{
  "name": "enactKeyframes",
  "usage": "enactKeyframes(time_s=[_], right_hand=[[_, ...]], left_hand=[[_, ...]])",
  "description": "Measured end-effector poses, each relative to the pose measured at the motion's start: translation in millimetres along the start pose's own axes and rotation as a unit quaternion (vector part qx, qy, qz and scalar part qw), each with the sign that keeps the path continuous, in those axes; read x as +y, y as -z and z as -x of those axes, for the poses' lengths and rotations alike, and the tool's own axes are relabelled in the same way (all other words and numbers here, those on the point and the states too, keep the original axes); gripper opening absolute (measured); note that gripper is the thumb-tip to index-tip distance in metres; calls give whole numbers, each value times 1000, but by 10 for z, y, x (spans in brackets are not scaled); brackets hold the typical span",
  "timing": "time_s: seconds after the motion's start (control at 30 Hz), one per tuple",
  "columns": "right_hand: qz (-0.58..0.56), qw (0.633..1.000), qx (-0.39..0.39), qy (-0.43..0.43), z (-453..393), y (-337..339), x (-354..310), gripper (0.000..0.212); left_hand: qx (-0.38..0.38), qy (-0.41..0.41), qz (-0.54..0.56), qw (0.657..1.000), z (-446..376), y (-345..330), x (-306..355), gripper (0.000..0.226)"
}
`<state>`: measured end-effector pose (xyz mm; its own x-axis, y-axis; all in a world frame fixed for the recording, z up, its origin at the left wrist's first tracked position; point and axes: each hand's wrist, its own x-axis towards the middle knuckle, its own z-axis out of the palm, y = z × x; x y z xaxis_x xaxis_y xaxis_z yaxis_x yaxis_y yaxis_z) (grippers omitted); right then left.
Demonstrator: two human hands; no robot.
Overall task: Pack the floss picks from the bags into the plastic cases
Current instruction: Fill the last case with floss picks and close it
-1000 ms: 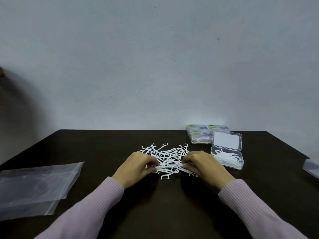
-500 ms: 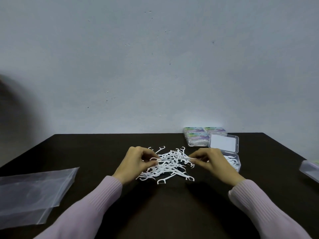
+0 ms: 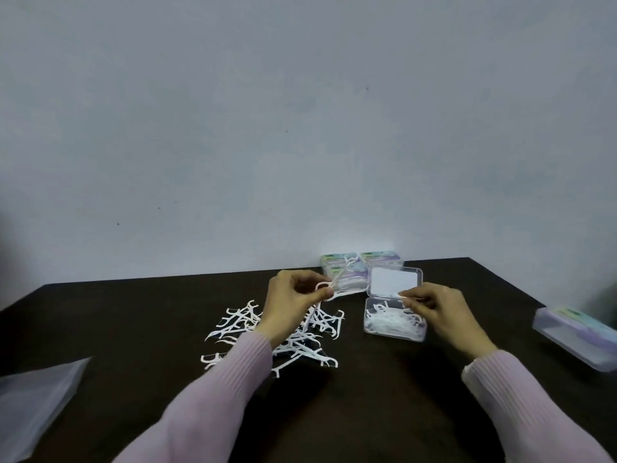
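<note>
A loose pile of white floss picks point(image 3: 287, 332) lies on the dark table point(image 3: 384, 396). My left hand point(image 3: 293, 302) is raised above the pile and pinches a few floss picks point(image 3: 337, 282) that stick out to the right. To the right stands an open clear plastic case point(image 3: 394, 324) with its lid point(image 3: 395, 280) up and several picks inside. My right hand point(image 3: 437, 310) hovers over that case and pinches a floss pick point(image 3: 402, 297) at its fingertips.
Closed filled cases point(image 3: 354, 267) are stacked at the table's far edge behind the open one. Another closed case point(image 3: 577, 339) lies at the right edge. An empty clear plastic bag point(image 3: 36, 399) lies at the near left.
Both hands lifted off the pile. My right hand moved right to over the open case with a pick. My left hand rose with a few picks. The camera turned slightly.
</note>
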<state>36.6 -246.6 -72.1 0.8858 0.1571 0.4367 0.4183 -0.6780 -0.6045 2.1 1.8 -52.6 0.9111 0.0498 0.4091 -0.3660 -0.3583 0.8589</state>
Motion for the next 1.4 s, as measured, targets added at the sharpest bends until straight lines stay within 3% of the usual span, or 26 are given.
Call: enactKeyframes(time_s=[0.23, 0.43, 0.57, 0.67, 0.87, 1.07, 1.13, 1.23, 1.4], right_hand=[[97, 994, -36, 37, -36, -37, 52, 22], [79, 996, 20, 22, -46, 10, 113, 19], [39, 998, 48, -23, -30, 58, 187, 17], [-60, 995, 57, -49, -16, 93, 147, 15], [-255, 965, -17, -65, -9, 40, -113, 9], [-233, 970, -26, -62, -4, 16, -99, 9], [-186, 980, -21, -61, -3, 33, -64, 8], [-93, 993, 38, -70, 2, 87, 18, 4], [-71, 978, 143, -132, -19, 167, 177, 8]], left_hand=[[-16, -3, 13, 1000, -191, -458, 15, 10], [-19, -9, 46, 999, -326, -657, 33, 11], [-28, -7, 71, 997, -415, -799, 68, 11], [-30, 17, 122, 992, -474, -884, 102, 13], [-6, 131, 284, 950, -438, -1082, 198, 13], [14, 168, 334, 927, -457, -1098, 181, 12], [27, 164, 326, 931, -475, -1045, 161, 12], [14, 127, 232, 964, -524, -927, 77, 20], [-96, 66, 21, 993, -561, -801, -16, 20]])
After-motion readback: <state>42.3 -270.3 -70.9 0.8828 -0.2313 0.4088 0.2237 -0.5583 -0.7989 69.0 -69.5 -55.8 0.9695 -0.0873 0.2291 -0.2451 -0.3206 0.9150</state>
